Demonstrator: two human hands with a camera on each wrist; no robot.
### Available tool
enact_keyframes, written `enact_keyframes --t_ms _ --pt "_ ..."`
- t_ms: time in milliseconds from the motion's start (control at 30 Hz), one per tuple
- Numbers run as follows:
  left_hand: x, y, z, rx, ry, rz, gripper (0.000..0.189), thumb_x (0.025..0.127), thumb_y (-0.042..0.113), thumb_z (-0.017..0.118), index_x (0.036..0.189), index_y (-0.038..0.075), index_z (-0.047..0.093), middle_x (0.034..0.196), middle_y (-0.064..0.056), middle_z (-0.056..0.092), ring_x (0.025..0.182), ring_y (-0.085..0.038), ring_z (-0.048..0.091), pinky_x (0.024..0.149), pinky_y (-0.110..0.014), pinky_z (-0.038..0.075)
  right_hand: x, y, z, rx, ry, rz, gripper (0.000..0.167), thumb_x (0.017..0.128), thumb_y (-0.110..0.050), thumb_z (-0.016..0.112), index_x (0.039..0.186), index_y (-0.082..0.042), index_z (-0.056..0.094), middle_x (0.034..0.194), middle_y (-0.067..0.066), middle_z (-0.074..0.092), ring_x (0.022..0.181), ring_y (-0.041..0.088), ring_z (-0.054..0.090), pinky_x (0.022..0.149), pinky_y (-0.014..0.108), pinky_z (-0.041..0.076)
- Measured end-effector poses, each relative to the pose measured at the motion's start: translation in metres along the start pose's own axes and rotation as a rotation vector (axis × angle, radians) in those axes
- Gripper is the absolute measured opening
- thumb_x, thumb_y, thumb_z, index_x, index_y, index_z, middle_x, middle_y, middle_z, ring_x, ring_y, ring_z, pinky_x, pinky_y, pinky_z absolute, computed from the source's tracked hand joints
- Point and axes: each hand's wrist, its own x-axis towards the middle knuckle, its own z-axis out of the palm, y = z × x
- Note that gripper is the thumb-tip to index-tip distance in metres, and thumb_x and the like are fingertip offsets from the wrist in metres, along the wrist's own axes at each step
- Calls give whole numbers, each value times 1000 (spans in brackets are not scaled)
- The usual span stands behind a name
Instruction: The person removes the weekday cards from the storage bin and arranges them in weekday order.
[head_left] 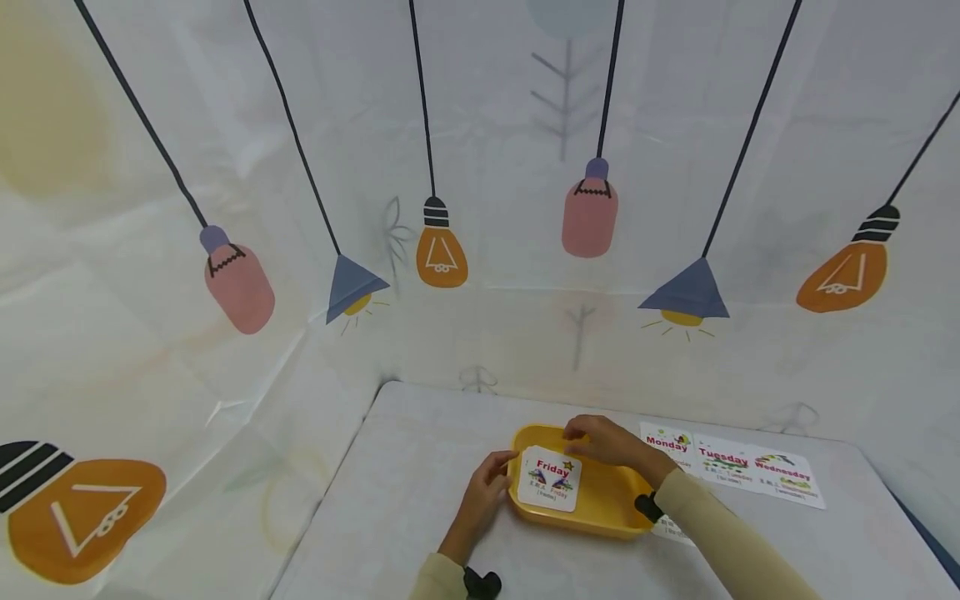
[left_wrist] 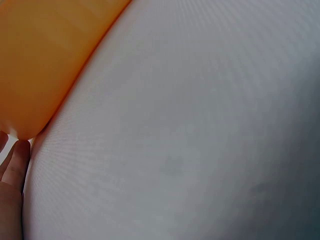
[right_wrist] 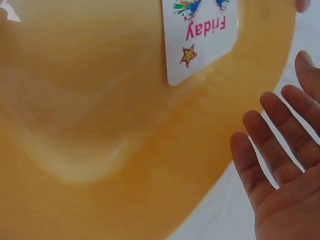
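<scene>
A yellow tray (head_left: 600, 492) stands on the white-covered table, with a white card printed "Friday" (head_left: 549, 478) lying in its left end. At the tray's left end is my left hand (head_left: 480, 496), its fingertips touching the outer wall; the left wrist view shows those fingers (left_wrist: 17, 165) against the tray (left_wrist: 55, 55). My right hand (head_left: 600, 437) is over the far rim beside the card, palm showing and fingers loosely extended, holding nothing in the right wrist view. The card's star and name (right_wrist: 205, 30) show upside down there.
White cards printed "Monday" (head_left: 666, 446), "Tuesday" (head_left: 723, 461) and "Wednesday" (head_left: 783, 477) lie in a row right of the tray. Another white card (head_left: 672, 531) is partly hidden by the right sleeve. Behind the table hangs a sheet (head_left: 495, 333) printed with lamps.
</scene>
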Motion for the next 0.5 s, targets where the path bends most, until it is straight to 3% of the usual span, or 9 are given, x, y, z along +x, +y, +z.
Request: enact_keyframes --t_ms 200,500 --pt "0 1 -1 -13 -18 45 38 96 8 51 132 17 60 143 -5 57 137 -30 51 114 -46 41 8 2 9 -16 -40 18 31 93 -25 69 115 -2 68 111 8 71 103 26 66 93 45 56" --pt "0 1 -2 -18 -28 54 39 96 6 50 133 13 59 143 -7 57 138 -31 50 114 -45 41 12 6 22 -38 -58 -12 28 94 -24 68 113 -4 70 110 6 71 101 24 66 91 44 56"
